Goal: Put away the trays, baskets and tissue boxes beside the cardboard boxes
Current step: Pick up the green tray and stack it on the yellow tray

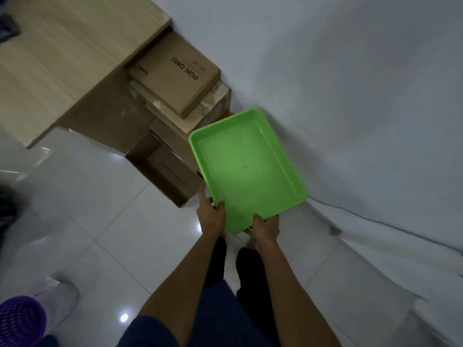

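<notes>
I hold an empty bright green plastic tray (pixel 246 169) by its near short edge. My left hand (pixel 211 216) grips the near left corner, thumb on the rim and index finger stretched along the side. My right hand (pixel 265 229) grips the near edge with the thumb over the rim. The tray hangs level above the floor, between the stack of cardboard boxes (pixel 172 81) and the white wall (pixel 350 96). Its far end overlaps the boxes' right side in view. A low open cardboard box (pixel 162 171) sits just left of the tray.
A wooden desk (pixel 62 58) stands over the boxes at top left. A purple mesh basket (pixel 20 321) and a pale container (pixel 60 299) sit at bottom left. A thin cable (pixel 363 216) runs along the wall base. Glossy white floor tiles (pixel 112 234) lie around my feet.
</notes>
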